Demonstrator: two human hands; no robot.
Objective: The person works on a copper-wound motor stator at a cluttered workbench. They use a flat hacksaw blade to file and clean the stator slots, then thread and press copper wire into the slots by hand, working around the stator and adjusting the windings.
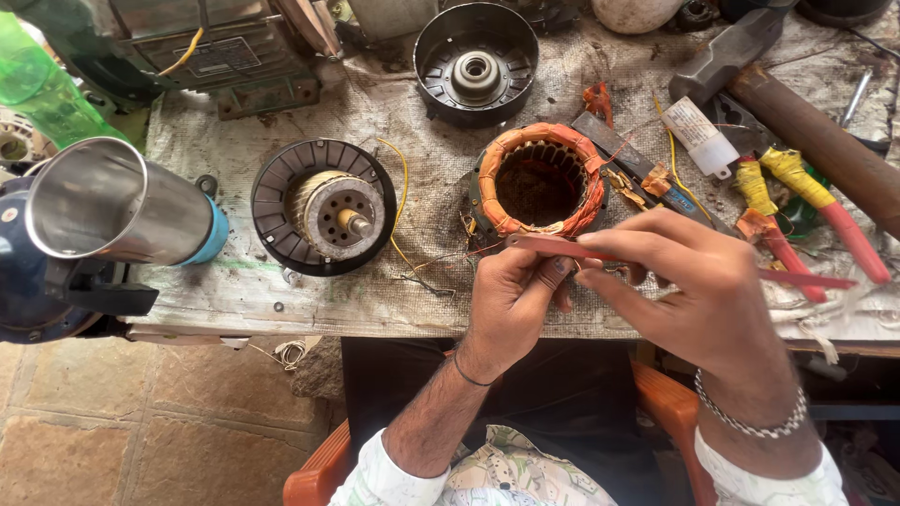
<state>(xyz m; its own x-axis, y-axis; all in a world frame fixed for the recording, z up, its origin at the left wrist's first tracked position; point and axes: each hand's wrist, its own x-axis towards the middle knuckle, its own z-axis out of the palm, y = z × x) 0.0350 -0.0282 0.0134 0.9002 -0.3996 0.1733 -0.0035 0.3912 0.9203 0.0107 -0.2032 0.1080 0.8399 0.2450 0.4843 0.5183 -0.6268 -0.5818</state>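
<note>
Labels/packages first: small white tube (701, 137) with printed label, upper right of frame, lying diagonal on the bench (234, 290). Rectangular metal nameplate (210, 56) on the dark machine housing, upper left. Translucent green plastic bottle (42, 89) at far left edge. No text readable enough to matter.

Hands, centre-right of frame: left hand (511, 300) curled, fingertips pinched together on the near end of a thin red strip (656, 262). Right hand (698, 281) closed loosely, thumb and fingers clamped on the same strip further along; strip sticks out to the right past the hand, roughly horizontal. Fine wires (441, 267) run from under the hands toward the left, can't tell if either hand grips them.

Stator (541, 180) with orange-taped winding sits just above the hands, centre of frame, bore facing up. Not touched by either hand as far as visible.

Around: finned end cover with rotor (323, 206) left of centre; black end bell (475, 61) with bearing seat at top centre; hammer (797, 103) upper right; pliers (806, 201) with red/yellow grips at right; shiny steel cylinder (108, 201) at left.
</note>
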